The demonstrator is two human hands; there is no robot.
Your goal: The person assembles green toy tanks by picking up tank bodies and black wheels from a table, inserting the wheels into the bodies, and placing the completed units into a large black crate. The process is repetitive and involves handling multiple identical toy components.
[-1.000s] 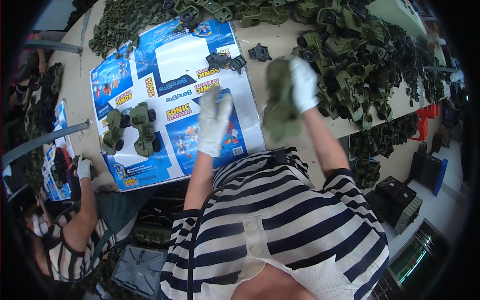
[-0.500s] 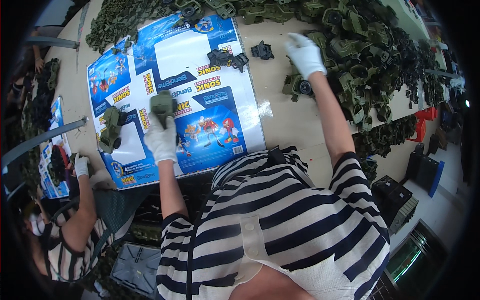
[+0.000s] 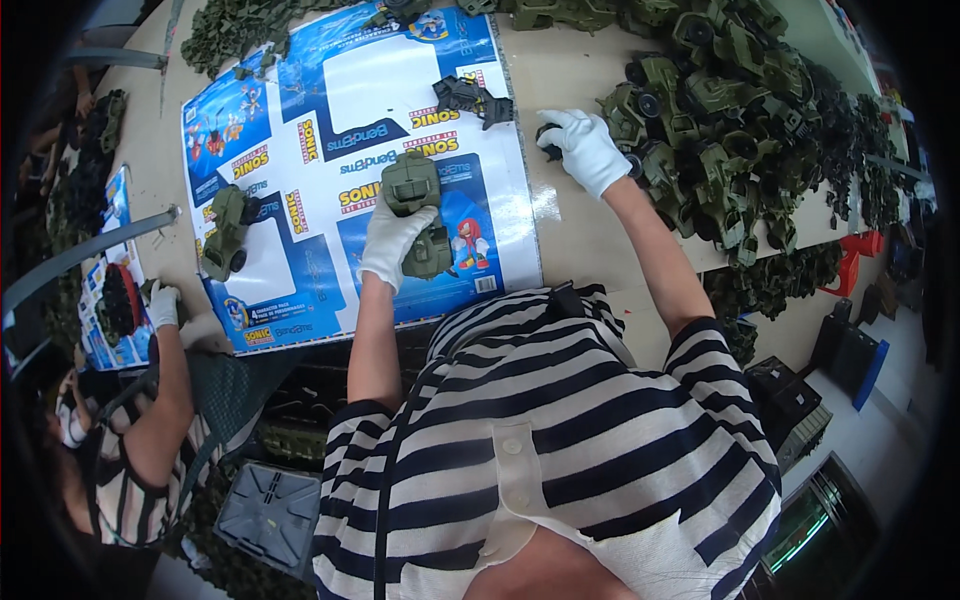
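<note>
Both my hands wear white gloves. My left hand is closed around an olive-green toy vehicle, held over a blue and white printed sheet. Part of the vehicle sticks out below my fingers. Off the sheet's right edge, my right hand bends its fingers over a small black plastic part, mostly hidden under them. More black parts lie on the sheet, up and to the left of that hand. A second green toy vehicle rests on the sheet's left side.
A big heap of green vehicle bodies covers the table's right side. Small green pieces are piled at the far left. A metal bar reaches in from the left, near a co-worker's gloved hand. Below stands a grey crate.
My left hand has moved right with the green toy vehicle, which has turned. My right hand has come left and down from the heap's edge onto the lone black part, its fingers now curled.
</note>
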